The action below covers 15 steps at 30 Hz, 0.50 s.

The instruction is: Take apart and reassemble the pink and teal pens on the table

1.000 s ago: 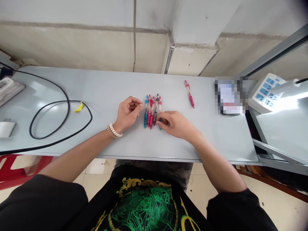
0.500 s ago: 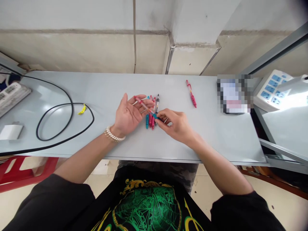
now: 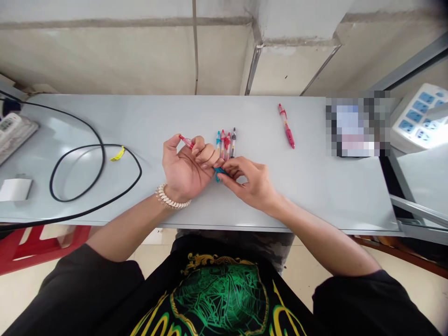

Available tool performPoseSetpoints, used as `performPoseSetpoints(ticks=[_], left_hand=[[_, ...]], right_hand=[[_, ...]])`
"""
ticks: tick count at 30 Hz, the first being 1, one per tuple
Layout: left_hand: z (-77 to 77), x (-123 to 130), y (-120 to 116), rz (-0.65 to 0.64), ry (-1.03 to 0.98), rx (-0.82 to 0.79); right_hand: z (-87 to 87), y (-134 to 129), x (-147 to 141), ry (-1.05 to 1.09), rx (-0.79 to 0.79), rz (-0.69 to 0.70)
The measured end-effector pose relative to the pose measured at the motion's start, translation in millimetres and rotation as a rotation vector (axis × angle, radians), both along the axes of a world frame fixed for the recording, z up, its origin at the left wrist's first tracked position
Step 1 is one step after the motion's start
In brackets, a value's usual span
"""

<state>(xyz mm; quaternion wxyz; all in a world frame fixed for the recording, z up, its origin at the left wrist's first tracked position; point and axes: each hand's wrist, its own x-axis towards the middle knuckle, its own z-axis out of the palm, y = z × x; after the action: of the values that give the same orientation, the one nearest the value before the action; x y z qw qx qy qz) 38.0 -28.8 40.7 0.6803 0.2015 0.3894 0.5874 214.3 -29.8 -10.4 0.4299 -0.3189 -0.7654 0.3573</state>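
Table [image 3: 325, 196], long, smooth, grey | left bare hand [image 3: 189, 169] curls round slim clear-plastic pen [image 3: 188, 142] with red end and blue grip [image 3: 221, 171], above table; right bare hand [image 3: 249, 179] pinches this grip | pen seems light, stiff, slightly slippery; grip is likely surest hold.

A grey desk [image 3: 315, 186] is backed by a pale wall [image 3: 105, 56]; tiled floor [image 3: 301, 266] is seen below, partly hidden by a red stool [image 3: 42, 247].
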Motion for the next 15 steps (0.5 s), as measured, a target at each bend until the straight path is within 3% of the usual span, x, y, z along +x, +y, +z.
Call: performPoseSetpoints(ticks=[5,8,11,15], left_hand=[[-8.0,-1.5,-1.2,0.015,-0.004,0.175],[-13.5,-0.9,-2.3,-0.013,0.044,0.309],[-17.7,-0.6,-2.4,0.009,0.203,0.291],[-23.6,-0.9,0.3,0.009,0.256,0.183]], right_hand=[[4.7,2.3,-3.6,0.213,-0.433,0.06],[13.1,6.9,-0.3,0.331,-0.489,0.007],[15.7,12.3,4.8,0.326,-0.38,-0.066],[10.4,16.3,7.8,0.229,0.019,-0.134]])
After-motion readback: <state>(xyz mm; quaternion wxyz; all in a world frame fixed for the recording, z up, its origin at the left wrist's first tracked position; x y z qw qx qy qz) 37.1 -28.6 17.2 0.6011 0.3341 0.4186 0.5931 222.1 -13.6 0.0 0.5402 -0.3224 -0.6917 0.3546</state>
